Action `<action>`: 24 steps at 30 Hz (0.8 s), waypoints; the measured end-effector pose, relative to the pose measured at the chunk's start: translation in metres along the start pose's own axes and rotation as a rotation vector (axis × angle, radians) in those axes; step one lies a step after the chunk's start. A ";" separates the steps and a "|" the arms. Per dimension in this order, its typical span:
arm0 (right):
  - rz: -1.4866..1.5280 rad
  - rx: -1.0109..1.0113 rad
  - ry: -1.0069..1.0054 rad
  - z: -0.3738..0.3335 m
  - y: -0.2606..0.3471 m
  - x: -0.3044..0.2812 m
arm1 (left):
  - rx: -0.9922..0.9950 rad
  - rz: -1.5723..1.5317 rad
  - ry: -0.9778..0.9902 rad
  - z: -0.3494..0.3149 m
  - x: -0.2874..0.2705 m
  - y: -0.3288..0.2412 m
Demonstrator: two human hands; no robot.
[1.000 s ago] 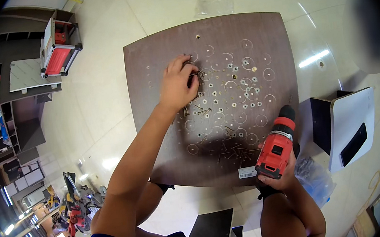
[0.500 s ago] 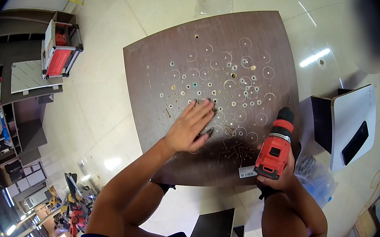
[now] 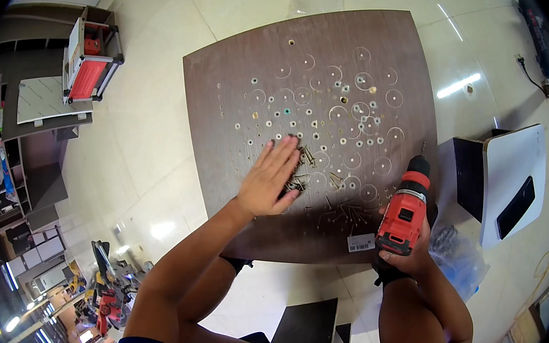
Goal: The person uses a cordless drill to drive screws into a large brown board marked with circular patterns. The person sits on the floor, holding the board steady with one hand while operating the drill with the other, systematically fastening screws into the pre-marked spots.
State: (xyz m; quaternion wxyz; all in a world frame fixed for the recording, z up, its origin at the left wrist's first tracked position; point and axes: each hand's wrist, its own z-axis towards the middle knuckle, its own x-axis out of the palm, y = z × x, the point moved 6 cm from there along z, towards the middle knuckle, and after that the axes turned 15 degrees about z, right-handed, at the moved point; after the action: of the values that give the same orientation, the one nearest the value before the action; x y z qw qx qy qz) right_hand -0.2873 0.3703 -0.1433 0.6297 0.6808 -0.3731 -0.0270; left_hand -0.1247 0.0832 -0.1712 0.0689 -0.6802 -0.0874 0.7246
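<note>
1 red drill (image 3: 401, 216) is clasped in the right hand (image 3: 415, 257) near the right edge of the brown board (image 3: 229, 68), and loose screws (image 3: 299, 183) on it, beside the straight-fingered left hand (image 3: 267, 179), might be scattered if swept too hard.

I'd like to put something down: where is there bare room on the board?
On the board, the strip either side of the uppermost hole and the left margin look bare. Screws crowd it between the left hand and the drill.
</note>
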 end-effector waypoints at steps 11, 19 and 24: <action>0.087 0.029 -0.015 -0.002 -0.001 -0.010 | 0.044 -0.008 -0.006 0.015 0.000 -0.021; 0.071 0.074 -0.029 -0.005 -0.010 -0.011 | 0.122 -0.089 0.009 0.023 0.019 -0.069; 0.056 0.070 -0.045 -0.009 -0.012 -0.016 | 0.243 -0.092 -0.048 0.022 0.024 -0.098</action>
State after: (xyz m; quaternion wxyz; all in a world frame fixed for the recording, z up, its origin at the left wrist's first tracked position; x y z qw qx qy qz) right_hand -0.2886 0.3859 -0.1585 0.5976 0.6908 -0.4068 -0.0115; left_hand -0.1503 0.1838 -0.1717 0.1819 -0.6444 -0.0318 0.7421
